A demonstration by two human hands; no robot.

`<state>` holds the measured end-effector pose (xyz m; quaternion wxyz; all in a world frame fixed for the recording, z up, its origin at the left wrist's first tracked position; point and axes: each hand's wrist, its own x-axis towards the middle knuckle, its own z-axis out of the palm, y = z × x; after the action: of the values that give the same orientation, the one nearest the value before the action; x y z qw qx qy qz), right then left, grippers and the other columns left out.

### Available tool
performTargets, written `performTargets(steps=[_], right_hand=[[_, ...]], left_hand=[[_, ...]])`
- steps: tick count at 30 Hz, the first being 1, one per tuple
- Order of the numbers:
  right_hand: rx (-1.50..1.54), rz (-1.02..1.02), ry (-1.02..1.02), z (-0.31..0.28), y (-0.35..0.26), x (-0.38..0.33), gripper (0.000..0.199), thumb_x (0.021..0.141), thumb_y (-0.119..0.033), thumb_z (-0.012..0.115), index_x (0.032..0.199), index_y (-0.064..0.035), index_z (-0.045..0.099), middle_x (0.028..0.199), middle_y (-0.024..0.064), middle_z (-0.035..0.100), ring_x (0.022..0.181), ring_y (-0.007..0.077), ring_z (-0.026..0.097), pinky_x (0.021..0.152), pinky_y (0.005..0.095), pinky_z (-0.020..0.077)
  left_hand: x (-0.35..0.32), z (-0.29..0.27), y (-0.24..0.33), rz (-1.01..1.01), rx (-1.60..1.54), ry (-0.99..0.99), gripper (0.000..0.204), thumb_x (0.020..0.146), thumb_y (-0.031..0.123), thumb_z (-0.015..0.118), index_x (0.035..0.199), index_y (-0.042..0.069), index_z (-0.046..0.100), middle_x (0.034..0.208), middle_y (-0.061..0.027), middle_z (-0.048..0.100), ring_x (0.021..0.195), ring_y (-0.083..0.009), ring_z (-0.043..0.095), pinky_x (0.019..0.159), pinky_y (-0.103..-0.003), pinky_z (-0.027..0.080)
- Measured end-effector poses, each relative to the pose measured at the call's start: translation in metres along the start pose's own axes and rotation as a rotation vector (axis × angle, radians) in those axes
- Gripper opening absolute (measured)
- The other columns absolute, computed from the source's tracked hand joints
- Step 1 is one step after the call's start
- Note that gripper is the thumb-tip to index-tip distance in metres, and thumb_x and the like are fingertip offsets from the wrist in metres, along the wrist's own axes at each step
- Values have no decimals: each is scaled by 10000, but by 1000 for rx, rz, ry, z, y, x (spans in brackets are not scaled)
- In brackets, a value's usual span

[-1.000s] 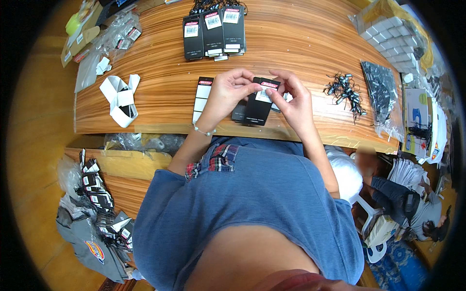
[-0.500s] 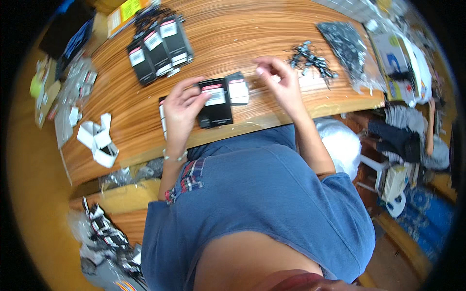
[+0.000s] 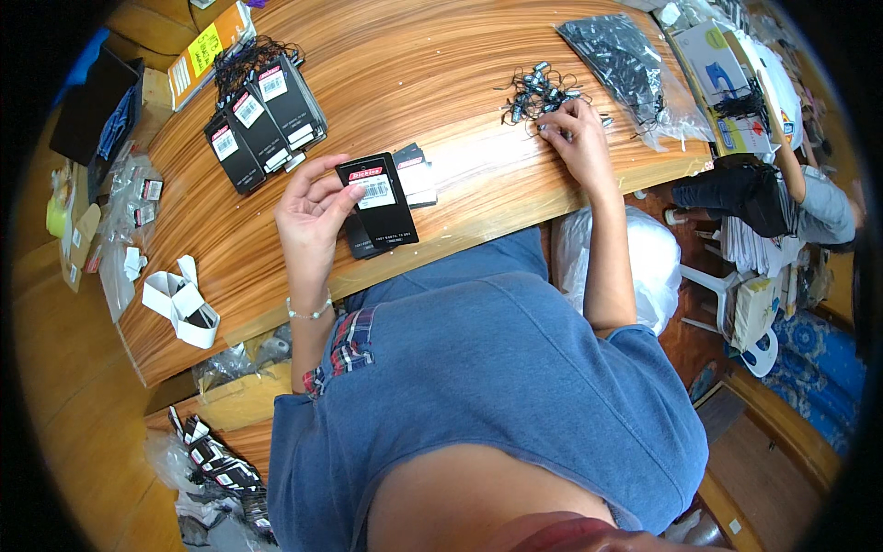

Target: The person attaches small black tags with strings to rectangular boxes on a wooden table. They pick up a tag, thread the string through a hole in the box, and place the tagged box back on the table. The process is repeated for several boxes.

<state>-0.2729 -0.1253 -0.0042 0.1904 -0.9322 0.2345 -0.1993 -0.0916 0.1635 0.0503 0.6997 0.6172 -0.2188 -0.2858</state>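
My left hand (image 3: 311,216) pinches a black hang tag (image 3: 394,223), with a red label and white barcode sticker, between thumb and fingers. Beneath and behind it, more tags (image 3: 419,173) lie on the table, partly covered. My right hand (image 3: 583,155) is at the near edge of a small heap of black hang-tag strings (image 3: 537,88). Its thumb and forefinger are closed together; whatever is between them is too small to make out. Farther left lie fanned stacks of black tags (image 3: 292,109), with black strings (image 3: 250,61) bunched at their far ends.
A clear plastic bag of dark strings (image 3: 614,64) lies right of the heap. A white strip coil (image 3: 167,300) sits at the table's left, near plastic packets (image 3: 129,207). An orange-and-white booklet (image 3: 204,57) is at the far left. Another person (image 3: 823,212) is at the right.
My right hand has moved right, from beside the tags to the string heap, and its fingers have closed. My left hand keeps hold of the tag, now tilted. The view has shifted slightly.
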Motion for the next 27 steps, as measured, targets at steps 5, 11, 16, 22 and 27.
performTargets(steps=[5, 11, 16, 22, 27], right_hand=[[54, -44, 214, 7, 8, 11, 131, 780, -155, 619, 792, -25, 628, 843, 97, 551, 841, 259, 507, 747, 345, 404], [1242, 362, 258, -5, -19, 36, 127, 898, -126, 500, 961, -31, 556, 768, 45, 595, 677, 82, 517, 626, 195, 424], [1516, 319, 275, -10, -39, 38, 209, 887, -65, 481, 1073, 19, 526, 849, 102, 568, 708, 140, 523, 637, 242, 458], [1501, 331, 170, -9, -88, 18, 193, 868, -43, 496, 1031, 40, 556, 903, 140, 610, 846, 209, 591, 771, 309, 487], [1358, 368, 134, -7, -98, 3, 175, 839, -25, 535, 987, 35, 607, 968, 147, 628, 918, 186, 590, 823, 281, 459]], left_hand=[[-4, -9, -7, -61, -1, -4, 369, 762, -41, 635, 1110, -9, 517, 873, -94, 639, 769, -98, 605, 682, -189, 488], [-7, 0, -8, -88, 31, -124, 238, 753, 9, 666, 978, -12, 589, 877, -82, 638, 791, -114, 612, 732, -208, 504], [6, 29, -5, -58, 25, -309, 228, 768, 52, 663, 977, -2, 593, 900, -83, 635, 840, -132, 615, 767, -234, 499], [30, 75, -9, 64, -8, -456, 215, 782, 14, 620, 995, -4, 602, 1050, -77, 614, 907, -138, 601, 797, -260, 486], [38, 96, -21, 82, -102, -505, 237, 770, 0, 630, 1003, -32, 598, 991, -109, 630, 888, -137, 603, 801, -268, 485]])
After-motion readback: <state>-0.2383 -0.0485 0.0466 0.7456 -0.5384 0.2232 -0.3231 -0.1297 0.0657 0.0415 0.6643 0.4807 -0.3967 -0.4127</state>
